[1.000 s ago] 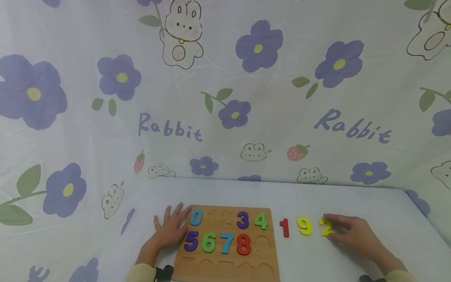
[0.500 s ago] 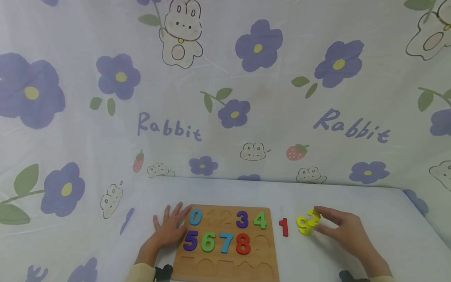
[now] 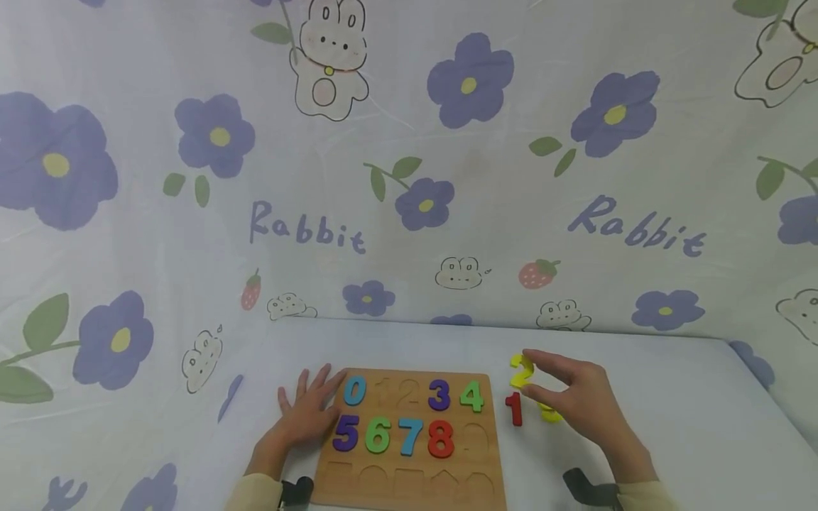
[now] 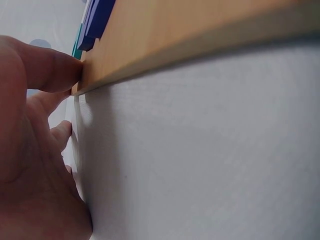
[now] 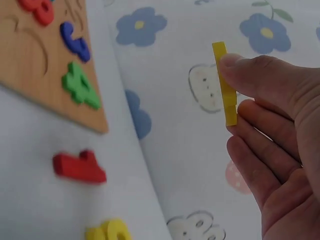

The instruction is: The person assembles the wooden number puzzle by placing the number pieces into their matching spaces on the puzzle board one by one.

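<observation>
Your left hand [image 3: 309, 420] spread, your right hand [image 3: 586, 399] pinches the yellow 2 [image 5: 228, 100] for apparent transfer, likely requiring alignment over the matching recess [image 3: 407, 392] leftward.

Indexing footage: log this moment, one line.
left hand: touching number puzzle board; right hand: pinching yellow 2; on table: red 1, yellow 9

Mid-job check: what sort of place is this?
Probably a curtained-off tabletop play area, though the room beyond is hidden. A white table stands before a creased backdrop printed with flowers and rabbits, and a wooden number puzzle board lies on it.
</observation>
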A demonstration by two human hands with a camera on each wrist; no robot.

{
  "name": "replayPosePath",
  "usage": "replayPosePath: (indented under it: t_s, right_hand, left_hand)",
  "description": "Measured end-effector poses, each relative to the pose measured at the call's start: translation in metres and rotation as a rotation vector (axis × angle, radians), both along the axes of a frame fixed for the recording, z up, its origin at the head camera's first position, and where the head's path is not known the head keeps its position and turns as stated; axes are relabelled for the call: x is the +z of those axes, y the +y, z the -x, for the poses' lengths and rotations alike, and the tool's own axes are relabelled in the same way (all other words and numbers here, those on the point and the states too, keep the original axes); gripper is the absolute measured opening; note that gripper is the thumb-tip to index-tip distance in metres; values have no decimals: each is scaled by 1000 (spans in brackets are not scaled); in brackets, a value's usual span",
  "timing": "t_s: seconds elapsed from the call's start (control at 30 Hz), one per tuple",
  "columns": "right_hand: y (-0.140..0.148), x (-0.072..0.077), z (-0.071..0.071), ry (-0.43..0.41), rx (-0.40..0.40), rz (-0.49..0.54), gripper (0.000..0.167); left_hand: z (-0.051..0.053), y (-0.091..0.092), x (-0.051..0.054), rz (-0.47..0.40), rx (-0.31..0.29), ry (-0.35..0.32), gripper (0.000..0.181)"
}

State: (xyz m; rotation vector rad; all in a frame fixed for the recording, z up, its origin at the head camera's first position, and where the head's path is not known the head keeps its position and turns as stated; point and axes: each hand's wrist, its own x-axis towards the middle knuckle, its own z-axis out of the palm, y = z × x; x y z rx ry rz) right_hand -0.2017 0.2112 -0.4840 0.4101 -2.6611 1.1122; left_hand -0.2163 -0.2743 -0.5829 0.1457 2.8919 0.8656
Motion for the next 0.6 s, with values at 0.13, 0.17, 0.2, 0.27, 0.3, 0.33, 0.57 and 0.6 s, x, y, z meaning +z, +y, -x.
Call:
replayPosePath:
  t_s: [0.13,0.17,0.2,0.27,0.3,0.33,0.57,0.6]
  right_hand:
    - [-18,8,3,24,43,43,58]
    - [-23,10,4,29,53,52,58]
    - [-27,12,5,33,62,60,58]
    - [-36,16,7,30,77,74,57]
    - [-40,17,8,27,83,81,57]
    - [-45,19,9,23,90,88,57]
    - [-74,25,14,28,149,145,54]
    - [-77,25,15,30,160,151,54]
  left_hand:
    - [1,0,-1,4,-2,4,69]
    - [1,0,-2,5,-2,5,69]
    - [1,0,-2,5,-2,6,69]
    - [1,0,-3,6,-4,6,69]
    - [1,0,-3,6,-5,8,69]
    - [1,-1,-3,5,-5,10,69]
    - [2,-1,-5,-6,-10,25,68]
    - [1,-1,-5,-8,-10,26,69]
